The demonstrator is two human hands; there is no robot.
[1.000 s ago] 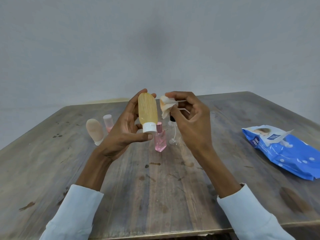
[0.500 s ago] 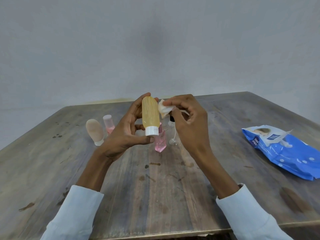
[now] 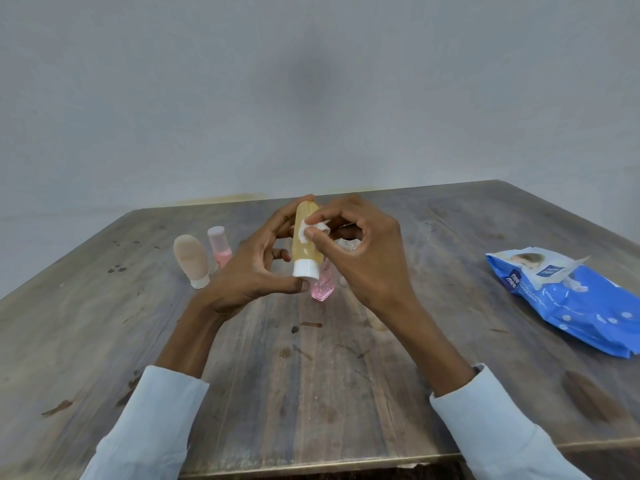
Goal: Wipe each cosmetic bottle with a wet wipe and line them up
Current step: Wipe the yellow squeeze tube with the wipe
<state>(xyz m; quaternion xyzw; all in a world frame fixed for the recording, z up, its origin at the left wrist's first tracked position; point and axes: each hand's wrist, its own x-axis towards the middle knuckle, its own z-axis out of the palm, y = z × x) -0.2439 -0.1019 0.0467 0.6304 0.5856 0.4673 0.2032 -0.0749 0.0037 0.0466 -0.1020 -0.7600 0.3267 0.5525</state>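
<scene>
Fingers of the right hand (image 3: 360, 261) pinch a small folded white wet wipe (image 3: 309, 230) against the yellow plastic bottle (image 3: 304, 244), which the left hand (image 3: 256, 268) grips cap-down above the worn wooden table (image 3: 311, 393), apparently exposing its side for wiping.

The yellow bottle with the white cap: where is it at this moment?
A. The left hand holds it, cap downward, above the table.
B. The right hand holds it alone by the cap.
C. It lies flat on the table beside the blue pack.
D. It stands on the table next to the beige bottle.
A: the left hand holds the yellow bottle cap-down above the table, while the right hand presses a wet wipe on its side.
</scene>
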